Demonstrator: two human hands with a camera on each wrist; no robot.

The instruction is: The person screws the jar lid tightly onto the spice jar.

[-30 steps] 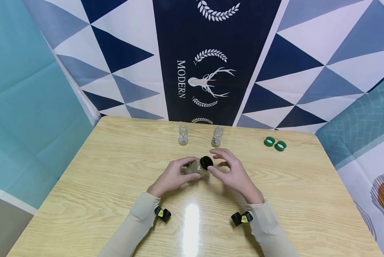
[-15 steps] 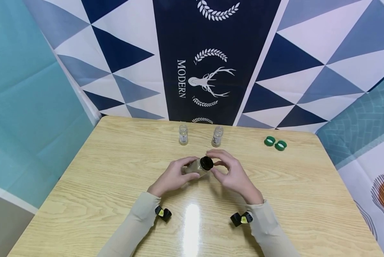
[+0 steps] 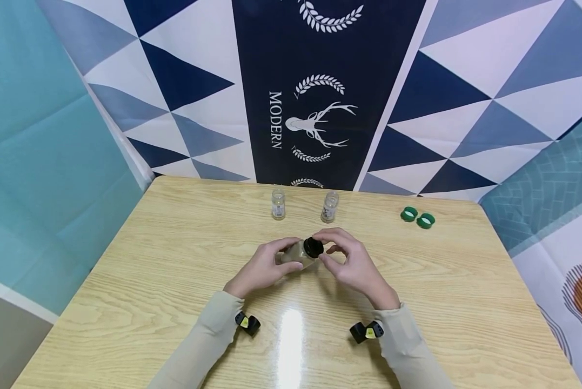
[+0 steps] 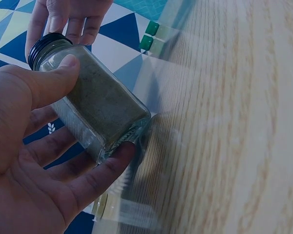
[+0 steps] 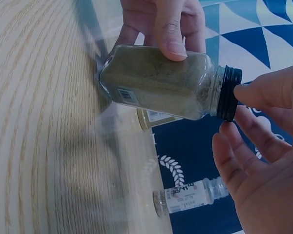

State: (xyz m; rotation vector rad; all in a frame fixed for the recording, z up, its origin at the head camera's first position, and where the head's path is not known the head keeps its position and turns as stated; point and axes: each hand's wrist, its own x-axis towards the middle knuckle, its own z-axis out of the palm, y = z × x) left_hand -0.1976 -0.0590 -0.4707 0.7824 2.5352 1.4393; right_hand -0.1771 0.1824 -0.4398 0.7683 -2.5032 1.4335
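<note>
My left hand holds a clear glass spice jar around its body. Greenish-brown powder fills most of the jar, which tilts with its top toward my right hand. A black screw cap sits on the jar's neck. In the right wrist view, the thumb and fingertips of my right hand pinch that cap by its rim. The left wrist view shows my left thumb lying along the jar, with the other fingers beneath it. Part of the jar is hidden behind my left fingers in the head view.
Two smaller glass bottles, a left one and a right one, stand uncapped near the table's back edge. Two green caps lie side by side at the back right. A patterned cloth hangs behind the wooden table.
My right fingers have shifted from spread beside the black cap to touching it, then stayed nearly still. The left hand and the jar have hardly moved.
</note>
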